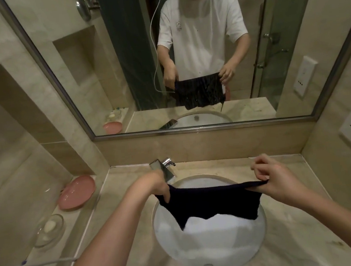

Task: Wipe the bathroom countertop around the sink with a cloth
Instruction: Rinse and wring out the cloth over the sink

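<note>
The left hand and right hand each pinch a top corner of the dark navy cloth, stretched crosswise between the fingers above the white oval sink, beige marble tabletop lying nearer the left.

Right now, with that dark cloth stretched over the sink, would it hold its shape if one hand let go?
Probably not. The dark cloth sags between the left hand and the right hand, and its lower edge hangs unevenly, so it looks floppy. It seems light: fingers pinching the corners hold it.
</note>
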A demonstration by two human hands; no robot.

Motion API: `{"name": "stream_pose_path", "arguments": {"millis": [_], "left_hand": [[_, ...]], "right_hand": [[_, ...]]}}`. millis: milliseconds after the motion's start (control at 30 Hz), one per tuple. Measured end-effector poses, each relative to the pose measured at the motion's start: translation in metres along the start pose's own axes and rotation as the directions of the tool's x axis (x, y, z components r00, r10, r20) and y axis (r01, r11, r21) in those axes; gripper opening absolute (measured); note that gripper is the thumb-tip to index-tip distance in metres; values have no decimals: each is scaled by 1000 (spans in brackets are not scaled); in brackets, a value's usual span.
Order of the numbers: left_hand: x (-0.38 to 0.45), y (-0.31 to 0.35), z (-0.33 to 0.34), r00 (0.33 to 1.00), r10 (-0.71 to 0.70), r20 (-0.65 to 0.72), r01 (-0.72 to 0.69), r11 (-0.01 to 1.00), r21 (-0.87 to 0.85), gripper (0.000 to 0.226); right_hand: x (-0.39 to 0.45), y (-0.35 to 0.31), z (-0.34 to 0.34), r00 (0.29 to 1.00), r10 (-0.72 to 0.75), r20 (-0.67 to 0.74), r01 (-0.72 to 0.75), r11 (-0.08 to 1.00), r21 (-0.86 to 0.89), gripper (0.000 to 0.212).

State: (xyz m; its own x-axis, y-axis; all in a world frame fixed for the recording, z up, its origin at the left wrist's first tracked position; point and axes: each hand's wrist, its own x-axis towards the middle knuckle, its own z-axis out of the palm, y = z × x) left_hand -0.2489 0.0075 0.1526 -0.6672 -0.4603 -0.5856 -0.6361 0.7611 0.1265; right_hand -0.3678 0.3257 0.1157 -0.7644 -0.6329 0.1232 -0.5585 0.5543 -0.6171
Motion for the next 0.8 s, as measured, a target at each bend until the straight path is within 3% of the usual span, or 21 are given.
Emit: {"name": "stream_pose_path", "arguments": {"millis": [133, 267, 333, 400, 433, 467, 533, 600, 700, 800], "left_hand": [[-2, -5, -7, 992, 93, -90, -91, 995, 28, 48], [-2, -11, -6, 960, 274, -63, -276, 961, -13, 20], [0, -18, -6, 943, 331, 38, -332, 943, 20, 20], [0, -14, 2, 909, 391, 146, -402, 914, 55, 47], [-3, -5, 11, 880, 447, 163, -455, 890, 15, 70], [-8, 8, 23, 833, 529, 164, -513, 848, -132, 86], [-16, 36, 53, 751, 654, 89, -521, 671, -528, 75], [-21, 54, 78, 796, 605, -1, -418, 549, -723, 48], [-17, 62, 95, 826, 563, -32, -348, 465, -814, 39], [-15, 59, 93, 822, 569, -19, -235, 309, -922, 38]], "right_hand": [[4, 0, -3, 984, 87, 159, -137, 930, 340, 52], [10, -6, -9, 987, 14, 157, -75, 918, 390, 30], [13, -16, -17, 980, -40, 197, -49, 902, 429, 26], [20, -32, -20, 960, -93, 264, -34, 898, 439, 15], [25, -41, -18, 947, -117, 300, -23, 904, 426, 11], [32, -50, -15, 931, -150, 333, 3, 915, 404, 9], [46, -65, -7, 899, -207, 385, 65, 934, 351, 8], [59, -71, -1, 884, -223, 410, 140, 965, 223, 6], [72, -68, 0, 893, -186, 409, 202, 979, 5, 6], [68, -59, 7, 951, -103, 290, 71, 991, 117, 36]]}}
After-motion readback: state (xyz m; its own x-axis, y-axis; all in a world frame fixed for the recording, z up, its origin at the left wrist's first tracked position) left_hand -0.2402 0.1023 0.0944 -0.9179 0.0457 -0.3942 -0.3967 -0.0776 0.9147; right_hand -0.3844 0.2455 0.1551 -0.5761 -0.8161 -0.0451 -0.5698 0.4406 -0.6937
